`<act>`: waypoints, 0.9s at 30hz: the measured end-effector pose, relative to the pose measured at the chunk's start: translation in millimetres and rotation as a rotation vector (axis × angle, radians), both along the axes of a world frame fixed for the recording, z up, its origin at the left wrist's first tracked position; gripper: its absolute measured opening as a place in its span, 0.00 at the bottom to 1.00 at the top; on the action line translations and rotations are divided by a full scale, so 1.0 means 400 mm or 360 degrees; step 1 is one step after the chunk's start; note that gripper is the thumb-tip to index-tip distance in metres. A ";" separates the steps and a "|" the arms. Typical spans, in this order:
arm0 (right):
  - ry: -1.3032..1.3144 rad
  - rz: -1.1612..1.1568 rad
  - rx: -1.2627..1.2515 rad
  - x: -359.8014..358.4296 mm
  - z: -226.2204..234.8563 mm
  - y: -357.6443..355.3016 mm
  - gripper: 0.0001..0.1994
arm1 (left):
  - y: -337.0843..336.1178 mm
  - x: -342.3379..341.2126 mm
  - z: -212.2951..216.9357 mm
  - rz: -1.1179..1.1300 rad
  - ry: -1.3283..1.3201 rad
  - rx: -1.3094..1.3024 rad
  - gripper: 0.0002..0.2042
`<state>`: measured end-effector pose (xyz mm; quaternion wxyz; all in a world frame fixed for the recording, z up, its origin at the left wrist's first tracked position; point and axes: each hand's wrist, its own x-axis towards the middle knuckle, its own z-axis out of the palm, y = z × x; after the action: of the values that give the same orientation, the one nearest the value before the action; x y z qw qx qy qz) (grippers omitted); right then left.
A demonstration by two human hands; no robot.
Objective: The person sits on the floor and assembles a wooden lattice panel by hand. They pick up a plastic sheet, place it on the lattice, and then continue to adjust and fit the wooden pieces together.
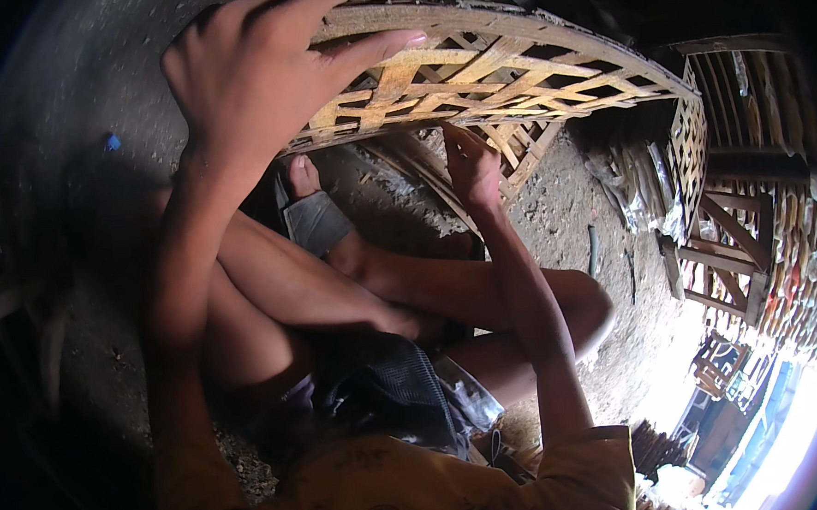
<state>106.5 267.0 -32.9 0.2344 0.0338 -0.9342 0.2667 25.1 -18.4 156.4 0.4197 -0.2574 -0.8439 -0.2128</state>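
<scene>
A woven bamboo lattice panel stands on edge in front of me, its thick rim running from upper left to the right. My left hand grips the rim's left end, thumb lying on the near face and the other fingers partly hidden beyond it. Along the lower edge, my right hand is closed with its fingertips against the slats. Whether a thin strip is also between those fingertips is too small to tell. Behind the right hand, more lattice slants down to the ground.
My crossed legs are below the panel, with a sandalled foot close to its lower edge. Crumpled plastic lies at the right near a wooden frame. A dark cloth rests on my lap. A small blue scrap lies at left.
</scene>
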 end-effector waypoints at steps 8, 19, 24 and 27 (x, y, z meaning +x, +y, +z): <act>-0.0061 0.0002 -0.0037 0.001 0.000 0.006 0.07 | 0.007 0.014 0.003 -0.0021 0.0025 -0.0011 0.23; -0.0189 -0.0197 -0.0049 0.010 -0.007 0.075 0.06 | -0.005 -0.011 -0.017 -0.0125 0.0007 0.0098 0.26; -0.0102 -0.0435 -0.0222 0.006 0.023 0.127 0.07 | -0.022 -0.019 -0.025 -0.0052 0.0031 0.0074 0.25; -0.0121 -0.0578 -0.0071 0.001 0.015 0.156 0.08 | -0.022 -0.025 -0.028 -0.0017 -0.0031 0.0085 0.25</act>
<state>106.9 329.4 -27.0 0.2439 -0.1507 -0.9270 0.2417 15.1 -27.3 145.2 0.4171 -0.2486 -0.8406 -0.2399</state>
